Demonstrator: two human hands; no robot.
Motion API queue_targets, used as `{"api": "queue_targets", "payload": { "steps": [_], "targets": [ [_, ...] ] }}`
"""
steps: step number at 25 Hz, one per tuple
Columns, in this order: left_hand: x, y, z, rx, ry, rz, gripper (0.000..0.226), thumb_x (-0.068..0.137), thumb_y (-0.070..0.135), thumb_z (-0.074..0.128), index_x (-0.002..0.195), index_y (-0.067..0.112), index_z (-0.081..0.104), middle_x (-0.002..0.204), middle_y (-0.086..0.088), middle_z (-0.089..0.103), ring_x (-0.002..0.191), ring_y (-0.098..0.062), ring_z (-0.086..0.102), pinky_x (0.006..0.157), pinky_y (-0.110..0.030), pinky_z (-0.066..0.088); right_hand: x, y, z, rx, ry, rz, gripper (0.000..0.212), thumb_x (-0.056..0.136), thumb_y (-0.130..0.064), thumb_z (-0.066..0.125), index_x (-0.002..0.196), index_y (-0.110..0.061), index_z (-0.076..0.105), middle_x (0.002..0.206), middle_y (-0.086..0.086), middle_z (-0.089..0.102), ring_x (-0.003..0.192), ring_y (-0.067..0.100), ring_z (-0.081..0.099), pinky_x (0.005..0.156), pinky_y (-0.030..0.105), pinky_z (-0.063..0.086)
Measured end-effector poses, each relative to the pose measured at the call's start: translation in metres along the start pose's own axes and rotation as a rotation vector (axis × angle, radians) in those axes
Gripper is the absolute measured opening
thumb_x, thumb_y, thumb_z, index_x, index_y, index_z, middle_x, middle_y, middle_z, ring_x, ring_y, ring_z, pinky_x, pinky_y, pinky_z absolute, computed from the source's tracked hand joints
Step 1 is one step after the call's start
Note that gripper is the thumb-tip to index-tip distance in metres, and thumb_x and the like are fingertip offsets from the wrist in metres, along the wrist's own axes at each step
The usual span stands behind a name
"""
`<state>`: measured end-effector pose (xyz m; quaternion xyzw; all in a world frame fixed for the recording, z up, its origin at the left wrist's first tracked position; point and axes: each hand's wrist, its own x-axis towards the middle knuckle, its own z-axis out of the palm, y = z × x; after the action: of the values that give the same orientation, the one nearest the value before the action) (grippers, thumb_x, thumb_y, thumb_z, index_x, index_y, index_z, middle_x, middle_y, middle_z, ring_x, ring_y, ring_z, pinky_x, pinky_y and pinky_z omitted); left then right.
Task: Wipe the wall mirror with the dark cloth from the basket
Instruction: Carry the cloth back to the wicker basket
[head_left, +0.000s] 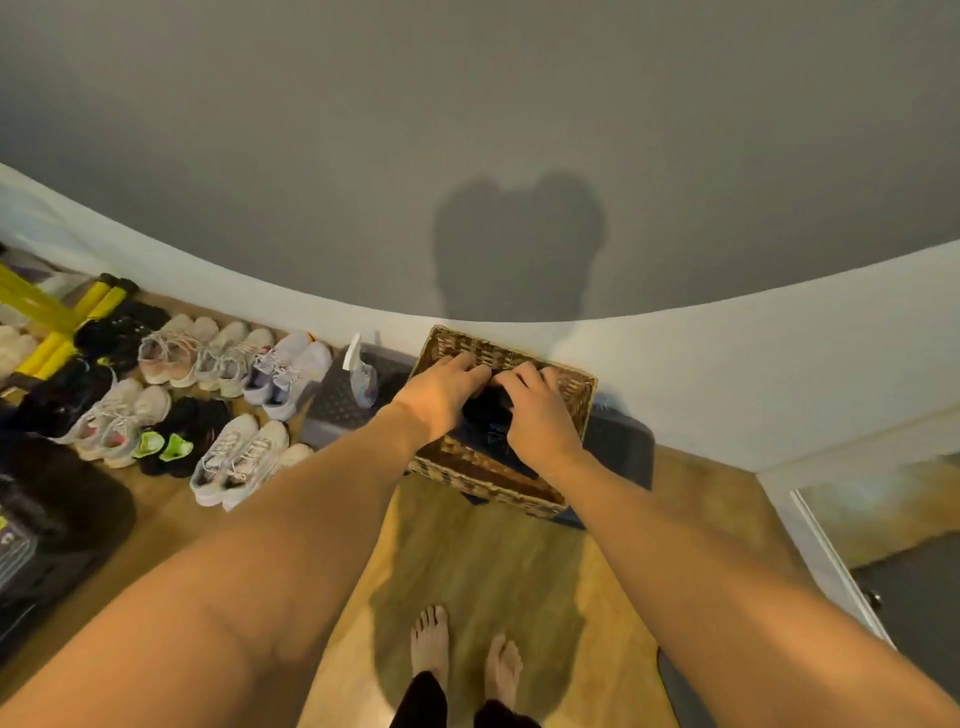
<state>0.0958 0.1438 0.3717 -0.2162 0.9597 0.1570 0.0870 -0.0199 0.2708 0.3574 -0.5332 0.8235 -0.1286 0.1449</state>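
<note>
A woven wicker basket (470, 470) stands on a dark step platform against the grey wall, straight ahead of me. Inside it lies a dark cloth (485, 410), bunched up between my hands. My left hand (444, 387) reaches into the basket from the left, fingers curled over the cloth's far edge. My right hand (537, 408) presses in from the right, fingers closed on the same cloth. Most of the cloth is hidden under both hands. A framed mirror (883, 514) shows at the lower right edge, leaning low by the wall.
A spray bottle (360, 376) lies on the dark platform (353, 395) left of the basket. Several pairs of sneakers (239, 410) line the floor to the left, with yellow bars (57, 322) behind them. My bare feet (465, 660) stand on the wooden floor.
</note>
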Motion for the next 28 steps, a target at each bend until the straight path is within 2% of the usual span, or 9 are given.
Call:
{"api": "queue_targets", "payload": {
  "steps": [6,10,12,14,16,19,22,25,28],
  "targets": [
    [0.099,-0.089,0.149,-0.098,-0.118,-0.033,0.041,0.084,-0.010,0.065,0.115,0.013,0.052,0.116,-0.009,0.049,0.105,-0.031,0.053,0.081,-0.034,0.041,0.099,0.073,0.158,0.050,-0.200,0.047,0.057,0.094,0.006,0.061,0.144,-0.019,0.050,0.145,0.005,0.046,0.130,0.032,0.037,0.115,0.044,0.039],
    [0.158,-0.122,0.243,-0.159,-0.199,-0.033,0.047,0.085,-0.012,0.064,0.126,0.009,0.054,0.124,-0.012,0.053,0.110,-0.031,0.055,0.089,-0.033,0.042,0.142,0.133,0.252,0.103,-0.370,0.104,0.051,0.096,0.006,0.057,0.142,-0.016,0.052,0.146,0.011,0.043,0.134,0.037,0.036,0.115,0.044,0.029],
    [0.187,-0.132,0.292,-0.186,-0.201,-0.053,0.051,0.086,-0.010,0.064,0.132,0.009,0.053,0.134,-0.013,0.050,0.119,-0.033,0.054,0.099,-0.036,0.044,0.161,0.165,0.295,0.132,-0.422,0.169,0.058,0.094,0.009,0.056,0.145,-0.017,0.050,0.149,0.011,0.039,0.139,0.037,0.034,0.117,0.045,0.028],
    [0.208,-0.140,0.340,-0.156,-0.177,-0.114,0.056,0.091,0.000,0.063,0.142,0.014,0.045,0.154,-0.011,0.033,0.141,-0.035,0.036,0.114,-0.042,0.037,0.174,0.193,0.330,0.116,-0.436,0.257,0.072,0.093,0.006,0.059,0.155,-0.024,0.039,0.156,0.008,0.029,0.146,0.035,0.024,0.119,0.051,0.031],
    [0.218,-0.146,0.376,-0.126,-0.194,-0.180,0.068,0.094,0.013,0.064,0.153,0.023,0.031,0.167,-0.005,0.009,0.153,-0.034,0.012,0.122,-0.050,0.028,0.177,0.212,0.355,0.022,-0.438,0.305,0.080,0.097,-0.009,0.062,0.163,-0.031,0.021,0.165,0.003,0.015,0.152,0.035,0.012,0.120,0.061,0.025],
    [0.229,-0.155,0.414,-0.086,-0.396,-0.169,0.081,0.096,0.018,0.064,0.160,0.031,0.016,0.170,0.002,-0.010,0.156,-0.034,0.000,0.123,-0.052,0.026,0.168,0.228,0.391,0.003,-0.471,0.283,0.084,0.100,-0.019,0.062,0.166,-0.030,0.011,0.172,0.000,-0.002,0.156,0.036,0.000,0.122,0.062,0.021],
    [0.239,-0.158,0.430,-0.065,-0.548,-0.203,0.094,0.097,0.020,0.065,0.161,0.037,-0.001,0.167,0.005,-0.026,0.156,-0.035,0.000,0.124,-0.052,0.026,0.164,0.234,0.413,0.027,-0.552,0.286,0.085,0.104,-0.024,0.056,0.166,-0.031,-0.002,0.173,-0.001,-0.017,0.159,0.034,-0.013,0.126,0.059,0.021],
    [0.243,-0.155,0.440,0.085,-0.578,-0.199,0.102,0.099,0.026,0.063,0.159,0.034,-0.018,0.163,-0.003,-0.037,0.155,-0.039,-0.008,0.127,-0.055,0.011,0.177,0.235,0.426,0.022,-0.663,0.308,0.089,0.106,-0.031,0.048,0.163,-0.030,-0.020,0.167,0.001,-0.036,0.154,0.033,-0.032,0.129,0.059,0.005],
    [0.246,-0.150,0.442,0.255,-0.517,-0.138,0.103,0.098,0.032,0.062,0.159,0.021,-0.020,0.162,-0.015,-0.035,0.151,-0.039,-0.028,0.125,-0.056,-0.007,0.181,0.232,0.428,-0.022,-0.677,0.312,0.092,0.104,-0.035,0.049,0.162,-0.027,-0.023,0.165,0.005,-0.039,0.152,0.036,-0.035,0.128,0.060,-0.003]
  ]
}}
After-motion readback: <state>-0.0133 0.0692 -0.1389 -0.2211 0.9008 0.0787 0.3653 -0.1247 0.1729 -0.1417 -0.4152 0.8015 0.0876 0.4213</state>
